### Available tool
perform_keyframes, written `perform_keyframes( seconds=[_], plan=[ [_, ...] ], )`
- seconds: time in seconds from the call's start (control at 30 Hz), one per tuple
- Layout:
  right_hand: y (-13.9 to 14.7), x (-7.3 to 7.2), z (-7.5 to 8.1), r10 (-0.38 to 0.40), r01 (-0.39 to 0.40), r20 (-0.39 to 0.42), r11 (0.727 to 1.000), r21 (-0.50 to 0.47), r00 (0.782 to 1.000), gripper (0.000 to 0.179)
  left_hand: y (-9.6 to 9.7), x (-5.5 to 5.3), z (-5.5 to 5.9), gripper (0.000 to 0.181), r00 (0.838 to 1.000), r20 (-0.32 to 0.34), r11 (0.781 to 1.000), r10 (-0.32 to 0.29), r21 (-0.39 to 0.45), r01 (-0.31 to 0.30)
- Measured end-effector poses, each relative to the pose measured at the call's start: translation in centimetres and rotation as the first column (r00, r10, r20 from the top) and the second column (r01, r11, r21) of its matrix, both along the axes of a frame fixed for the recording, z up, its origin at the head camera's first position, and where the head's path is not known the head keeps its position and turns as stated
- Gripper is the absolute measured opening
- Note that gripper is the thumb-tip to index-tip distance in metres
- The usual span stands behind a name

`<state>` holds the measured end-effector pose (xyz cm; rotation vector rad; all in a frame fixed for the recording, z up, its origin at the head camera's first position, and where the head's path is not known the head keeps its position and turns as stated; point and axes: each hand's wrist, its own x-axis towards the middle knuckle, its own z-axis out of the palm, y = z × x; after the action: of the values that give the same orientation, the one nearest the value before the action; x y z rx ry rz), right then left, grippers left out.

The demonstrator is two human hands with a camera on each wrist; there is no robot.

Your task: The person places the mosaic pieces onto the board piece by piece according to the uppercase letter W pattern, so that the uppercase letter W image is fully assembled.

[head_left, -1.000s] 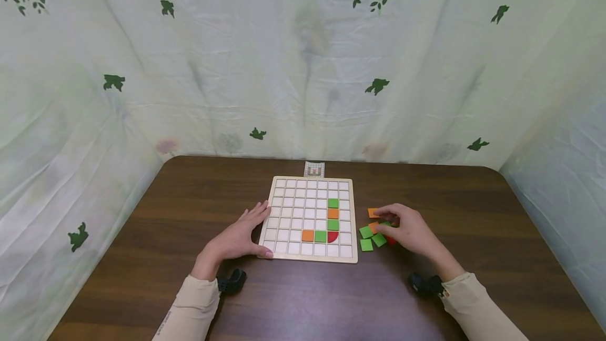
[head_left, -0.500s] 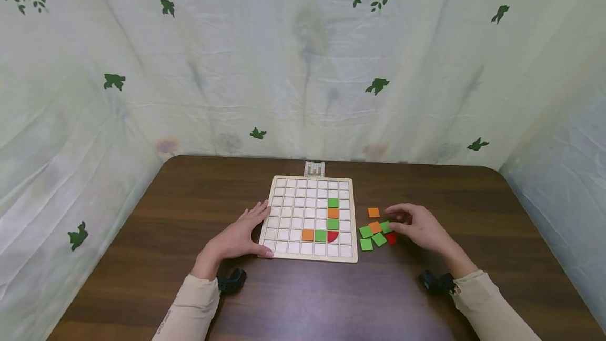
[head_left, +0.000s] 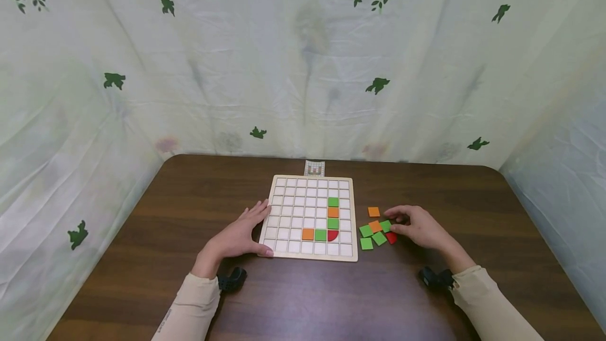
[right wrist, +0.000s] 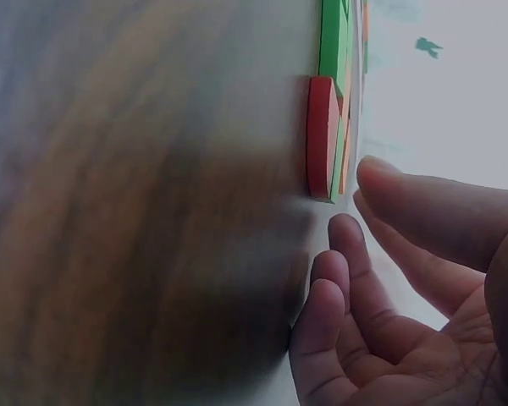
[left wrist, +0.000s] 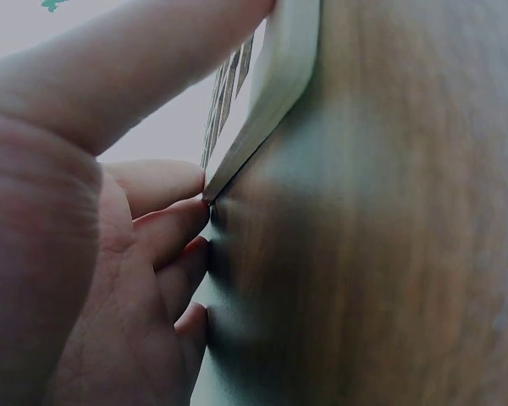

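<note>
A white square-grid board with a pale wooden rim lies on the table. Along its left edge rests my left hand, fingers spread, the thumb on the near-left corner. Green, orange and red tiles form an L on the board, with a red rounded tile at the bend. My right hand hovers just right of the loose tiles, thumb and fingers loosely bent, nothing between them. Nearest to it are a green tile and a red tile; the right wrist view shows a gap between fingertips and red tile.
Other loose tiles lie right of the board: an orange tile on its own and several green ones in a cluster around another orange tile. A small printed card lies behind the board. A pale curtain hangs beyond the table.
My right hand has drawn back to the right from over the loose tiles, uncovering the orange, green and red ones. My left hand and the board stay put.
</note>
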<state>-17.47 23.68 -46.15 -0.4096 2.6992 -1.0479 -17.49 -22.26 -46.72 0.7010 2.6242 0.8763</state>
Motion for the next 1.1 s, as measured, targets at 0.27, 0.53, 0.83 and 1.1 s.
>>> perform_keyframes(
  seconds=[0.27, 0.53, 0.83, 1.1],
  plan=[
    [-0.6, 0.02, 0.19, 0.015, -0.013, -0.027, 0.997, 0.077, 1.0, 0.026, -0.05, 0.08, 0.05, 0.117, 1.0, 0.005, 1.0, 0.006, -0.014, -0.006],
    [-0.84, -0.02, 0.41, 0.019, -0.01, -0.063, 0.99, 0.14, 0.998, 0.02, -0.03, 0.03, 0.02, 0.117, 1.0, 0.014, 1.0, 0.007, -0.009, -0.007],
    [-0.5, 0.28, 0.52, 0.01, 0.007, -0.101, 0.987, 0.162, 0.995, 0.026, -0.04, -0.02, -0.01, 0.116, 1.0, -0.006, 1.0, -0.003, 0.004, 0.003],
    [-0.58, 0.5, 0.56, 0.049, -0.025, -0.128, 0.983, 0.18, 0.991, 0.027, -0.05, -0.03, -0.01, 0.116, 1.0, -0.01, 1.0, -0.005, 0.004, 0.005]
  ],
)
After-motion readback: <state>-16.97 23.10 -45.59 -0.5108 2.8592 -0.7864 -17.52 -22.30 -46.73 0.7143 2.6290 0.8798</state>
